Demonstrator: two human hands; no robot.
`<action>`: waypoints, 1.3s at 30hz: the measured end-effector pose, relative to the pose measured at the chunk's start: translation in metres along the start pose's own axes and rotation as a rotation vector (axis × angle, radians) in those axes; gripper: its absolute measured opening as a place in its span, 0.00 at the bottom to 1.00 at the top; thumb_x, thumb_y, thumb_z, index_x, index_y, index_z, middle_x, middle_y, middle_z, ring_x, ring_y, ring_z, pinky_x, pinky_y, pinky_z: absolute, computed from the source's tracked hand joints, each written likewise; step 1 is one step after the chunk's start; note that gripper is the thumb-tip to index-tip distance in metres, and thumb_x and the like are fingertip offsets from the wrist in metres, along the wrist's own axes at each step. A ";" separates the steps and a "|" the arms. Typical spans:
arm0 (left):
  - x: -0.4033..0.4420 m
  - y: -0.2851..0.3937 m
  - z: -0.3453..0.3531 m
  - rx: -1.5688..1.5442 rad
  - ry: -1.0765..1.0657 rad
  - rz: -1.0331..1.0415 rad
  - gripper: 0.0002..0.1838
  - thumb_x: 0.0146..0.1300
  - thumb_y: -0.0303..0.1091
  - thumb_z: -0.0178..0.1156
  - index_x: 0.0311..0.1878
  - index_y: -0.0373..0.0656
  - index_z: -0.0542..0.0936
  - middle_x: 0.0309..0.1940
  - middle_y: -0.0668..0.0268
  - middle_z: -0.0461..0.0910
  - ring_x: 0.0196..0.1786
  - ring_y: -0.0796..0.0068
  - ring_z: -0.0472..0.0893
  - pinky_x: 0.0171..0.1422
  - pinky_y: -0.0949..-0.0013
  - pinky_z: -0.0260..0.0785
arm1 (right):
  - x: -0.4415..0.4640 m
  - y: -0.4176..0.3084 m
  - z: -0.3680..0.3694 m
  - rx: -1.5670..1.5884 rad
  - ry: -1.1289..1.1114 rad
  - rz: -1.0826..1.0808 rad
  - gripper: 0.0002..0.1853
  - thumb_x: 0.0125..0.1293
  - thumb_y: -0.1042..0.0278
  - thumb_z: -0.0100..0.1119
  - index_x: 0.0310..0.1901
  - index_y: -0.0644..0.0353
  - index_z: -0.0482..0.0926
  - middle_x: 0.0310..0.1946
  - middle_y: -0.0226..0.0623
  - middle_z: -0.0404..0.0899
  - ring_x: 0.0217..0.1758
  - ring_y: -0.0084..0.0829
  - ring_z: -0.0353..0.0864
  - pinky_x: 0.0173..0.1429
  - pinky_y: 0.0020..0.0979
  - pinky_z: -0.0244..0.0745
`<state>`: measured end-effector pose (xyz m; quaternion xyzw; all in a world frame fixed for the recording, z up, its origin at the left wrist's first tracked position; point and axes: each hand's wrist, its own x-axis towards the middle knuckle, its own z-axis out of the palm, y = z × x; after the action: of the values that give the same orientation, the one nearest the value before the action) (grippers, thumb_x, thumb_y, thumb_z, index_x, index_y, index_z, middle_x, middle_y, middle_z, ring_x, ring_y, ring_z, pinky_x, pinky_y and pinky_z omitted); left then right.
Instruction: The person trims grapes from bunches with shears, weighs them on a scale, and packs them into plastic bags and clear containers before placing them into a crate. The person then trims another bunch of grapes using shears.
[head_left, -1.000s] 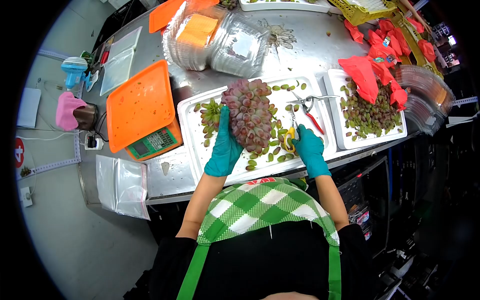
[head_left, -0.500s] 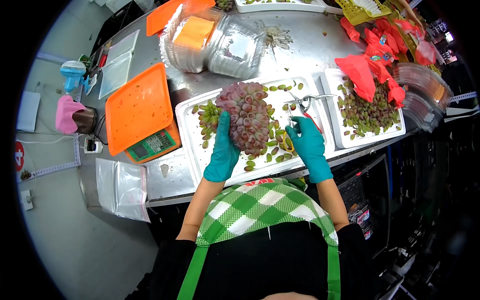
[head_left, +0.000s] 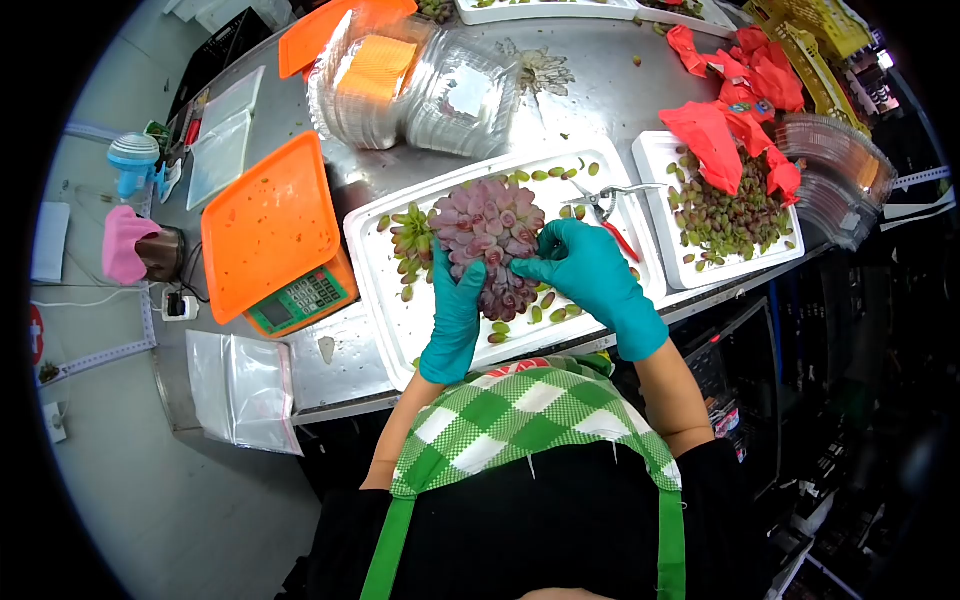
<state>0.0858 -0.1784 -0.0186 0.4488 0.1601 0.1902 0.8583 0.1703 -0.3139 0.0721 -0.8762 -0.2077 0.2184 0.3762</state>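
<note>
A large purple succulent (head_left: 485,225) with dense, plump leaves is over the white tray (head_left: 380,340). My left hand (head_left: 455,315), in a teal glove, grips it from the lower left, thumb across its front. My right hand (head_left: 590,275), gloved alike, reaches its right side with fingers bent and pressed against the leaves; the fingertips are partly hidden. Left of it lies a small green succulent (head_left: 412,238). Loose green and reddish leaves (head_left: 540,314) are scattered in the tray. Red-handled pruning shears (head_left: 605,200) rest at the tray's right side, just beyond my right hand.
An orange scale (head_left: 270,230) stands to the left, beside plastic bags (head_left: 242,385). Clear plastic containers (head_left: 460,95) are stacked behind. At right, another white tray (head_left: 660,150) holds many loose leaves, with red wrappings (head_left: 705,140) partly over it.
My right hand has moved left and up from beside the yellow-ringed item to the succulent; that item no longer shows. The succulent has tilted, and my left thumb now lies over its front.
</note>
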 end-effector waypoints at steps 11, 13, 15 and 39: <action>-0.003 -0.004 -0.007 -0.077 -0.033 -0.119 0.34 0.57 0.48 0.54 0.63 0.47 0.54 0.57 0.64 0.63 0.57 0.70 0.66 0.60 0.66 0.61 | -0.006 -0.001 0.007 -0.017 0.039 -0.031 0.16 0.48 0.55 0.63 0.29 0.60 0.76 0.25 0.37 0.76 0.26 0.34 0.77 0.31 0.32 0.72; -0.003 -0.005 -0.008 -0.117 0.012 -0.143 0.36 0.55 0.43 0.57 0.63 0.43 0.52 0.55 0.62 0.64 0.54 0.69 0.69 0.56 0.68 0.65 | -0.008 0.003 0.013 -0.051 0.139 -0.096 0.16 0.47 0.55 0.63 0.30 0.59 0.76 0.27 0.36 0.75 0.27 0.33 0.77 0.31 0.32 0.71; -0.003 -0.004 -0.006 -0.148 0.042 -0.147 0.38 0.55 0.40 0.59 0.63 0.41 0.51 0.55 0.60 0.64 0.53 0.69 0.69 0.54 0.69 0.67 | -0.013 0.002 0.024 -0.142 0.323 -0.211 0.15 0.47 0.56 0.63 0.32 0.58 0.77 0.29 0.36 0.74 0.28 0.33 0.76 0.32 0.32 0.70; -0.001 -0.011 -0.010 -0.240 0.181 -0.156 0.34 0.56 0.51 0.54 0.61 0.44 0.56 0.54 0.61 0.65 0.51 0.68 0.71 0.54 0.63 0.67 | -0.011 -0.021 0.025 0.022 0.425 -0.276 0.10 0.44 0.71 0.65 0.25 0.60 0.71 0.22 0.32 0.69 0.26 0.24 0.72 0.32 0.24 0.68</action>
<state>0.0826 -0.1780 -0.0333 0.3102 0.2474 0.1805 0.9000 0.1433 -0.2921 0.0751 -0.8616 -0.2391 -0.0220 0.4473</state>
